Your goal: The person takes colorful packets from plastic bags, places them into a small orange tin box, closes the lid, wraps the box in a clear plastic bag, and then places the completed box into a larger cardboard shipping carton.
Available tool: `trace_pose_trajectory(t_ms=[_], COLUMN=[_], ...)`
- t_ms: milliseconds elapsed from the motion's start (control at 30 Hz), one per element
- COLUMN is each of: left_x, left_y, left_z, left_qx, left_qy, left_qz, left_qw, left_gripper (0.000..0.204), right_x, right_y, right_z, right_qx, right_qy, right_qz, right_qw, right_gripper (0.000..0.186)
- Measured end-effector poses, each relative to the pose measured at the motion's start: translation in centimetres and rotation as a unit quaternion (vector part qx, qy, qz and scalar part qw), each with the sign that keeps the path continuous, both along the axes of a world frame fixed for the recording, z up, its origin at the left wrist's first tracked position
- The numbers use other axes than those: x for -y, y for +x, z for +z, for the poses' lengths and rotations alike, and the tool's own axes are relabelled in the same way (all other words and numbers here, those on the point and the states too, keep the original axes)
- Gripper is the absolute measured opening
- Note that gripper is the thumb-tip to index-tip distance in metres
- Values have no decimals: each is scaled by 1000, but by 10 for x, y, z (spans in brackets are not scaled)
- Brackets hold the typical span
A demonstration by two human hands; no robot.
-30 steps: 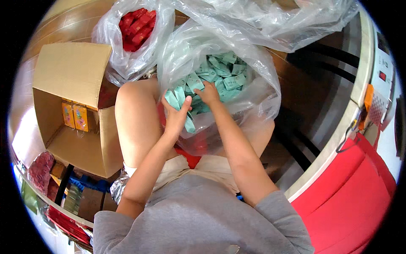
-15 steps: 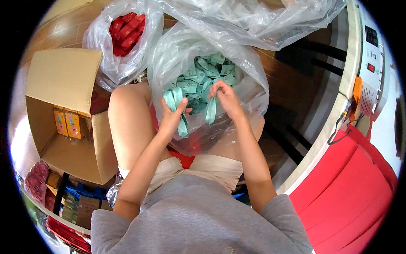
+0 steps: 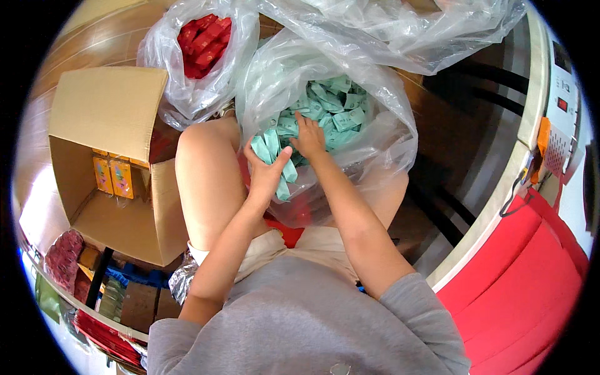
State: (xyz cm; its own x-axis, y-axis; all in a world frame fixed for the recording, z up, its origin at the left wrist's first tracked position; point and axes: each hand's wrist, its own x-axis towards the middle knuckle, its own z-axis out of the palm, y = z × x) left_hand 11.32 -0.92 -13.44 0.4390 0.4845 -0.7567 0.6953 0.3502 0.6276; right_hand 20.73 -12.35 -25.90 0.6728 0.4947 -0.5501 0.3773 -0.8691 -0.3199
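Note:
My left hand [image 3: 265, 172] is closed around a small bunch of pale green sachets [image 3: 267, 147], which stick out between thumb and fingers. Just to its right, my right hand [image 3: 309, 137] reaches into the loose pile of green sachets [image 3: 340, 119], fingers stretched out and touching the top of the pile. Nothing shows in its grasp, though its palm side is hidden. The pile lies in a big clear plastic bag [image 3: 390, 134] that stands between my knees with its mouth wide open.
Beyond my left knee stands a clear bag [image 3: 156, 50] of red packets [image 3: 205, 47]. An open cardboard box [image 3: 112, 100] at the left holds orange packs [image 3: 122, 179]. More clear plastic [image 3: 400, 31] lies at the far side. A white machine [image 3: 562, 106] and red sheets [image 3: 519, 287] are on the right-hand table.
My right hand has let go of the sachet it held and moved left onto the pile, its fingers now extended. My left hand still grips its bunch. The whole view has shifted slightly.

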Motion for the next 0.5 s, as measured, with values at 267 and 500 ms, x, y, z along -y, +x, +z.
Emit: trace_pose_trajectory(t_ms=[267, 500], left_x=[0, 2], left_y=[-1, 8], left_z=[-1, 29], left_qx=[1, 37], left_qy=[-23, -75], left_qz=[38, -31], left_qw=[999, 996], left_gripper=[98, 87], right_x=[2, 34], right_y=[0, -10], right_z=[17, 140], right_qx=[-73, -257], right_qy=[-44, 209], right_qz=[-31, -243], right_qw=[996, 912], right_gripper=[67, 56])
